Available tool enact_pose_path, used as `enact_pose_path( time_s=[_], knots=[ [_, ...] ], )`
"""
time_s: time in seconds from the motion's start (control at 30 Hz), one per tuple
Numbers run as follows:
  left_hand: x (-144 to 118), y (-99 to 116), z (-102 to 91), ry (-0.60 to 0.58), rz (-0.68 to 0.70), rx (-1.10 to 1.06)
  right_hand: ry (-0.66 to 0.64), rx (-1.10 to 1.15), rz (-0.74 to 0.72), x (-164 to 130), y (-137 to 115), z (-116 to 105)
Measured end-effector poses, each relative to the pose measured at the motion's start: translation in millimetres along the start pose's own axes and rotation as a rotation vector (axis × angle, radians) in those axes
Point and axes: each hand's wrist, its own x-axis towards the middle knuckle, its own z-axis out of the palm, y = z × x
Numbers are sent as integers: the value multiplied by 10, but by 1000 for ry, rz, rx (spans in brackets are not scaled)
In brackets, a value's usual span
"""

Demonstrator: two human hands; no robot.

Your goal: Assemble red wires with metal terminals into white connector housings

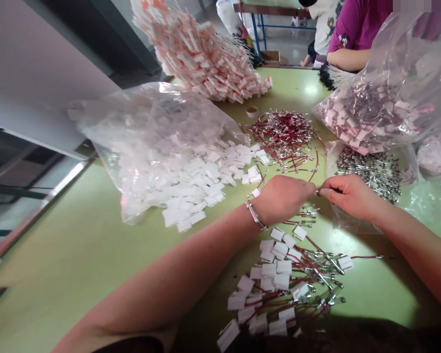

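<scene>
green table (77, 255) bears heaps. left hand (281, 198) and right hand (347, 195) pinch one wire (317, 192) between them; finished wires (286, 284) lie just below the grip.

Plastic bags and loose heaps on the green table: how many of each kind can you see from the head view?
Clear plastic bags: 3, one of white blocks, one of pink-and-grey parts, one of small metal parts.
Loose heaps: 3, red wires, finished wires with white blocks, orange-and-white pieces.
Tape rolls: 1.
Total: 7.

No readable text, label or number on any bag, tag or part.
</scene>
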Motion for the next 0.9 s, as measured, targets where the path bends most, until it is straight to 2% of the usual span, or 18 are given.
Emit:
enact_pose_path(
  time_s=[0.1, 0.2, 0.3, 0.37, 0.4, 0.47, 0.57, 0.63, 0.77, 0.9],
  knots=[
    [4, 0, -15, -22, 53, 12, -53, 38, 62, -17, -7, -9],
    [48, -76, -30, 39, 78, -191, -65, -20, 27, -29, 20, -34],
    [139, -167, 4, 187, -102, -341, -97, -155, -53, -37, 50, -46],
    [206, -193, 60, 218, -259, -286, -150, -199, -134, -37, 61, -56],
    [231, -197, 88, 203, -295, -243, -154, -216, -167, -33, 67, -72],
    [252, -206, 122, 160, -304, -186, -69, -280, -181, -21, 98, -139],
    [191, -279, 88, 116, -313, -167, 185, -404, -73, 2, 205, -311],
    [109, -365, 30, 87, -320, -164, 278, -453, -1, 16, 294, -418],
    [-5, -464, -50, 68, -240, -127, 215, -531, -22, 46, 409, -457],
    [62, -376, -9, 119, -16, -107, 182, -679, -28, 87, 452, -380]
  ],
)
